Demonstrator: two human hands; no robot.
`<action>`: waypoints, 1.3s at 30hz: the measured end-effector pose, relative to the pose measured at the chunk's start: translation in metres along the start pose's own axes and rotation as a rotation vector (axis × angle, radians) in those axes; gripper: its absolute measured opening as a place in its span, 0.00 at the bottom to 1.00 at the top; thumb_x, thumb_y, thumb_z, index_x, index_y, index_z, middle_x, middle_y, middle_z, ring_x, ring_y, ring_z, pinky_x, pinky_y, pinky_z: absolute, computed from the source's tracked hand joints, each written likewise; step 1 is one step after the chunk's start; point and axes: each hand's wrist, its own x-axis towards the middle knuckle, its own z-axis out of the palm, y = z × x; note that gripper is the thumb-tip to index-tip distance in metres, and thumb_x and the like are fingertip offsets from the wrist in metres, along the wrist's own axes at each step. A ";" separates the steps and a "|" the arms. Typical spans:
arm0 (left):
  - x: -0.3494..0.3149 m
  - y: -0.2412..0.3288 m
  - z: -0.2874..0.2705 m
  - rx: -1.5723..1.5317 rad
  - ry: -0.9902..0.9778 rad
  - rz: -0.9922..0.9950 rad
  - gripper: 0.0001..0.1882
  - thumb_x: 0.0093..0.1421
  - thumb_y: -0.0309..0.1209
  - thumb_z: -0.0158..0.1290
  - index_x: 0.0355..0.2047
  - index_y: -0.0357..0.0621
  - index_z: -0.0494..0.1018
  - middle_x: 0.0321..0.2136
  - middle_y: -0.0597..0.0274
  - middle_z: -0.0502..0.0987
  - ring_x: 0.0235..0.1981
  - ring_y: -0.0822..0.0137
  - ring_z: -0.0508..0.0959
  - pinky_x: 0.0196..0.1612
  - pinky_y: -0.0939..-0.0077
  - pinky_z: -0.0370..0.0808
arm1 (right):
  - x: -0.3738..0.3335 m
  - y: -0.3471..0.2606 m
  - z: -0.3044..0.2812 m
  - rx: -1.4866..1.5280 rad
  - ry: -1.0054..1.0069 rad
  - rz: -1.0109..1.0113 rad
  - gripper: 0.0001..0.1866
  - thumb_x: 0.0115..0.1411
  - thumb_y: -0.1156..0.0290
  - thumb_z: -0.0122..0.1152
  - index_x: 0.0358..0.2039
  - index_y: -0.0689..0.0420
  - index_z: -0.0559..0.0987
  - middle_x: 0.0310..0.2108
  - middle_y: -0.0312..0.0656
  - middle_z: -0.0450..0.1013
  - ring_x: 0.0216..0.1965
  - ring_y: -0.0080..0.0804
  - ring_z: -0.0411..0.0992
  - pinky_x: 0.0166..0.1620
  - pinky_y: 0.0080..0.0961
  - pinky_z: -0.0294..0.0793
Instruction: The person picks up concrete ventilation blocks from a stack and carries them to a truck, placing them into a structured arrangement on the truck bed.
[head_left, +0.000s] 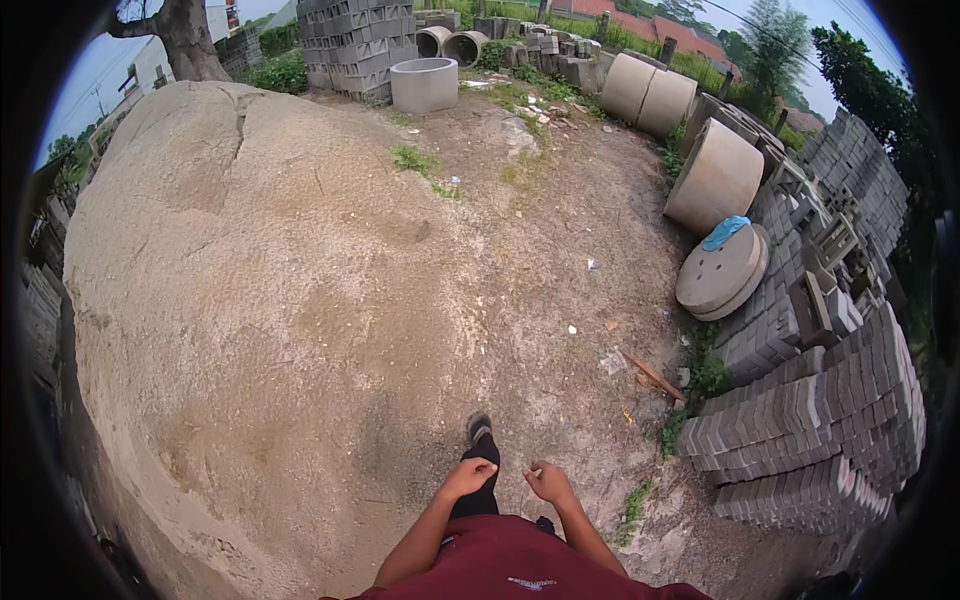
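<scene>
My left hand (468, 478) hovers in front of my dark trouser leg, its fingers loosely curled in and no object showing in it. Level with it, a small gap away, my right hand (548, 482) is also curled, with nothing visible in its fingers. Both forearms rise from beside my dark red shirt (520, 560). Below the hands one shoe (480, 428) is set forward on the ground, at the edge of a big sand pile (250, 260) on my left. Neither hand touches anything.
On the right stand stacked grey paving blocks (800, 420), round concrete lids (718, 270) with a blue bag (726, 232), and large concrete pipes (715, 180). A wooden stick (652, 376) lies on the dirt. Far ahead are a concrete ring (424, 86) and stacked hollow blocks (355, 45).
</scene>
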 end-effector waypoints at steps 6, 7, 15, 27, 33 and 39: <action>0.214 0.083 -0.104 0.047 0.139 -0.053 0.18 0.61 0.42 0.55 0.41 0.38 0.78 0.34 0.54 0.81 0.37 0.63 0.80 0.43 0.69 0.75 | 0.205 -0.029 -0.059 -0.125 -0.106 -0.119 0.18 0.54 0.56 0.63 0.35 0.59 0.81 0.29 0.54 0.78 0.35 0.51 0.78 0.41 0.39 0.76; 0.244 0.090 -0.121 0.048 0.145 -0.045 0.18 0.61 0.41 0.54 0.41 0.37 0.77 0.34 0.53 0.81 0.37 0.63 0.80 0.43 0.69 0.75 | 0.238 -0.045 -0.073 -0.090 -0.108 -0.088 0.18 0.54 0.56 0.63 0.35 0.59 0.81 0.30 0.54 0.78 0.35 0.51 0.78 0.41 0.39 0.76; 0.455 0.122 -0.207 0.055 0.245 -0.040 0.16 0.61 0.39 0.54 0.40 0.38 0.77 0.31 0.54 0.81 0.34 0.63 0.81 0.39 0.70 0.75 | 0.481 -0.141 -0.181 -0.079 -0.147 -0.074 0.17 0.54 0.54 0.62 0.29 0.58 0.81 0.29 0.51 0.78 0.35 0.52 0.77 0.42 0.42 0.75; 0.846 0.250 -0.291 0.134 -0.043 -0.156 0.17 0.60 0.42 0.54 0.39 0.40 0.78 0.34 0.49 0.81 0.36 0.58 0.81 0.42 0.67 0.75 | 0.881 -0.210 -0.383 -0.077 -0.064 -0.187 0.16 0.56 0.57 0.61 0.35 0.57 0.81 0.29 0.50 0.78 0.34 0.49 0.78 0.40 0.41 0.76; 1.020 0.279 -0.345 -0.061 0.251 -0.039 0.15 0.60 0.38 0.57 0.39 0.39 0.78 0.35 0.51 0.81 0.38 0.61 0.82 0.44 0.69 0.76 | 1.052 -0.254 -0.435 -0.053 -0.070 -0.194 0.16 0.57 0.57 0.61 0.34 0.58 0.81 0.26 0.49 0.78 0.32 0.48 0.78 0.38 0.39 0.76; 1.219 0.294 -0.437 -0.101 0.200 -0.082 0.14 0.59 0.38 0.57 0.39 0.40 0.78 0.33 0.54 0.81 0.38 0.62 0.81 0.43 0.70 0.76 | 1.256 -0.313 -0.478 -0.092 -0.056 -0.184 0.15 0.57 0.58 0.61 0.35 0.57 0.81 0.26 0.50 0.78 0.32 0.48 0.77 0.37 0.39 0.76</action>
